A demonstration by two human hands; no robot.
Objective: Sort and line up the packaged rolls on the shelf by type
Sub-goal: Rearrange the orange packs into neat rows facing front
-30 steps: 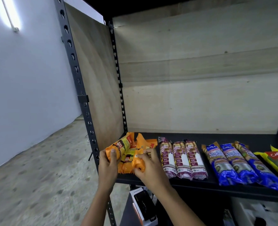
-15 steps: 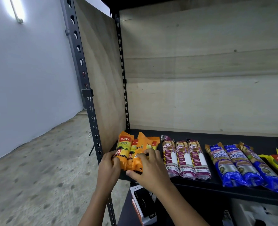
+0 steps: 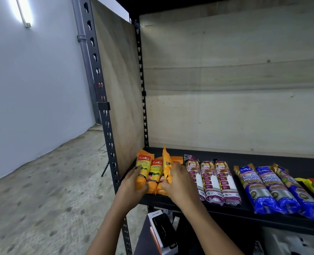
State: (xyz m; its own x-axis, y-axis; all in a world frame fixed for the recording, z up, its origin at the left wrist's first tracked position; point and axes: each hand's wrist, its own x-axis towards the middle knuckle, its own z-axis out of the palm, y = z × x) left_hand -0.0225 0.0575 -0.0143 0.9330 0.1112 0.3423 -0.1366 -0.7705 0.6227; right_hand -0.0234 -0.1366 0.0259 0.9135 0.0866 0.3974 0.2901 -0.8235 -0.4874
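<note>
Orange rolls (image 3: 153,174): light, soft, slick film. Your left hand (image 3: 132,186) grips one, right hand (image 3: 180,183) another; hold mid-body.

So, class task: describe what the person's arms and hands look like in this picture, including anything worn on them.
Both forearms are bare as far as the frame shows: no sleeves, gloves, watch or bracelet. The left hand and right hand show no rings that can be made out. A fingertip of the left hand looks dark, perhaps nail polish or shadow; it is too small to tell.
</note>
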